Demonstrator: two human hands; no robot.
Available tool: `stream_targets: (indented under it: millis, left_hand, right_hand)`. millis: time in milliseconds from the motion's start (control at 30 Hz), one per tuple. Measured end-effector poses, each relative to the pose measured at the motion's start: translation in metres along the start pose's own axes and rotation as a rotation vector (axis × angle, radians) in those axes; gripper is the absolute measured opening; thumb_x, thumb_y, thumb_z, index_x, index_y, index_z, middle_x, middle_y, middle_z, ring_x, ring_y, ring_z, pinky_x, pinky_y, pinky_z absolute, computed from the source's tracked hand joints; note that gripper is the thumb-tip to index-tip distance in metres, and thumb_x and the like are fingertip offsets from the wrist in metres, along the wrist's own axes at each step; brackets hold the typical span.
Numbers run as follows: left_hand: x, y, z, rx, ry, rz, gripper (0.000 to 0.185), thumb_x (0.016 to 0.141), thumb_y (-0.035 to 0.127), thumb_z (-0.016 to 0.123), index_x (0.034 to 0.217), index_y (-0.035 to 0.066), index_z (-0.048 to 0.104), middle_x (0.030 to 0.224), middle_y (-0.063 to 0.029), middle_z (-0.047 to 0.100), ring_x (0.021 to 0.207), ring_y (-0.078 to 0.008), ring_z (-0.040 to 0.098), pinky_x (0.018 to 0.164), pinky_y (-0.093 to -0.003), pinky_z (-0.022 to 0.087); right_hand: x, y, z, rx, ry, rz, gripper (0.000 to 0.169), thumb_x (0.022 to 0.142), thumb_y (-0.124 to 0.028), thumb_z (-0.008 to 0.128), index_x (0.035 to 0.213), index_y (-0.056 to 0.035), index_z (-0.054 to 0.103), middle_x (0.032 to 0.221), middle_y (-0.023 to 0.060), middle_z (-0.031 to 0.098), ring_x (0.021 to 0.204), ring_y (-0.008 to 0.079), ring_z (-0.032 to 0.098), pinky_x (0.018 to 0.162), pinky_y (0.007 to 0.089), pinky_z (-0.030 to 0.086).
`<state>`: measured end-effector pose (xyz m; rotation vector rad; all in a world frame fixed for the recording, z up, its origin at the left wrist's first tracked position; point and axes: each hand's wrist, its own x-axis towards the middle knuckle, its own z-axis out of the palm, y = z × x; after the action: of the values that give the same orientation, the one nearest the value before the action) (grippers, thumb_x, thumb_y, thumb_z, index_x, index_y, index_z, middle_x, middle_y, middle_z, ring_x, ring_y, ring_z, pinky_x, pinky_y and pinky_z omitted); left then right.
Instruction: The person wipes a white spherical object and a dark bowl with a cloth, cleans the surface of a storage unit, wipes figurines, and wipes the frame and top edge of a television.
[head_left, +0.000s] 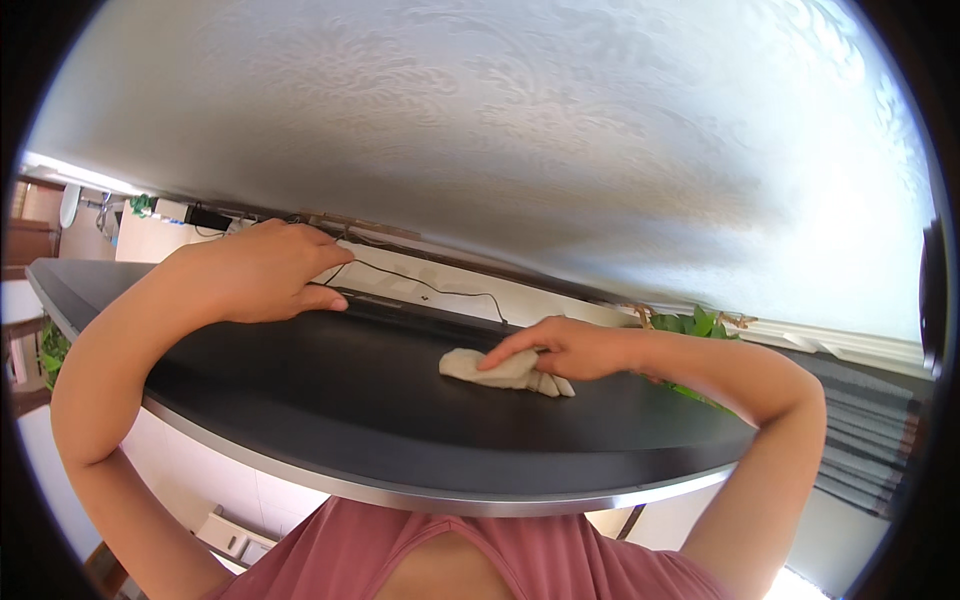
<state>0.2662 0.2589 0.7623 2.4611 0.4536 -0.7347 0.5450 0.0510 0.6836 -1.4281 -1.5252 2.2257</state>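
A wide black panel (300, 375) with a silver rim, apparently the back of a flat-screen television, spans the view in front of my chest. My right hand (577, 349) holds a crumpled off-white cloth (487, 369) against its dark surface, right of the middle. The index finger lies along the top of the cloth. Over the panel's far edge on the left is my left hand (277, 270), thumb and fingers apart with nothing gripped between them. A thin black cable (427, 285) runs from beside its fingertips to the panel's far edge; the hand hides the cable's other end.
A wall with embossed pale wallpaper (480, 105) rises behind the panel. Between them runs a light-coloured surface (397, 274). Green leafy plants stand at the right (697, 322) and far left (54, 352). A grey striped fabric (862, 427) hangs at the right.
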Motion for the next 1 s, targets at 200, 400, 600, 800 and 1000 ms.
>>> stream_targets:
  millis: [200, 400, 600, 800, 1000]
  left_hand:
    - [0.000, 0.018, -0.008, 0.056, -0.008, 0.020, 0.047, 0.093, 0.032, 0.059, 0.126, -0.001, 0.055, 0.124, -0.0201, 0.058, 0.113, -0.0384, 0.055, 0.097, -0.0439, 0.044]
    - [0.020, 0.061, -0.022, 0.034, 0.016, 0.216, 0.042, 0.092, 0.028, 0.059, 0.120, -0.004, 0.057, 0.117, -0.0217, 0.060, 0.108, -0.0393, 0.056, 0.094, -0.0443, 0.045]
    - [0.055, 0.131, -0.016, 0.022, 0.012, 0.509, 0.037, 0.095, 0.024, 0.054, 0.121, -0.003, 0.055, 0.122, -0.0203, 0.056, 0.113, -0.0377, 0.053, 0.098, -0.0441, 0.042]
    - [0.070, 0.187, -0.012, 0.029, 0.025, 0.632, 0.044, 0.097, 0.031, 0.051, 0.125, -0.004, 0.052, 0.125, -0.0208, 0.054, 0.117, -0.0370, 0.050, 0.101, -0.0438, 0.039]
    - [0.062, 0.209, -0.003, 0.052, 0.090, 0.649, 0.063, 0.095, 0.045, 0.052, 0.126, -0.009, 0.049, 0.129, -0.0238, 0.050, 0.120, -0.0375, 0.048, 0.101, -0.0438, 0.038]
  right_hand:
    - [-0.114, -0.001, -0.011, 0.053, 0.035, 0.177, 0.059, 0.075, 0.015, 0.040, 0.120, -0.0124, 0.066, 0.113, 0.0074, 0.065, 0.102, 0.0184, 0.058, 0.091, 0.0286, 0.044]
    - [-0.198, 0.046, -0.004, -0.041, 0.252, 0.559, 0.055, 0.074, 0.014, 0.044, 0.116, -0.0116, 0.068, 0.109, 0.0071, 0.067, 0.100, 0.0165, 0.060, 0.091, 0.0275, 0.046]
    - [-0.258, 0.066, 0.003, -0.238, 0.461, 0.707, 0.048, 0.072, 0.009, 0.047, 0.107, -0.0104, 0.072, 0.096, 0.0077, 0.068, 0.086, 0.0187, 0.061, 0.078, 0.0285, 0.048]
    - [-0.291, 0.017, 0.031, -0.284, 0.637, 0.513, 0.045, 0.071, 0.011, 0.049, 0.104, -0.0094, 0.073, 0.097, 0.0072, 0.068, 0.091, 0.0179, 0.061, 0.080, 0.0287, 0.048]
    - [-0.261, -0.022, 0.060, -0.285, 0.818, -0.078, 0.053, 0.072, 0.014, 0.046, 0.111, -0.0114, 0.070, 0.107, 0.0114, 0.064, 0.092, 0.0235, 0.060, 0.080, 0.0323, 0.049]
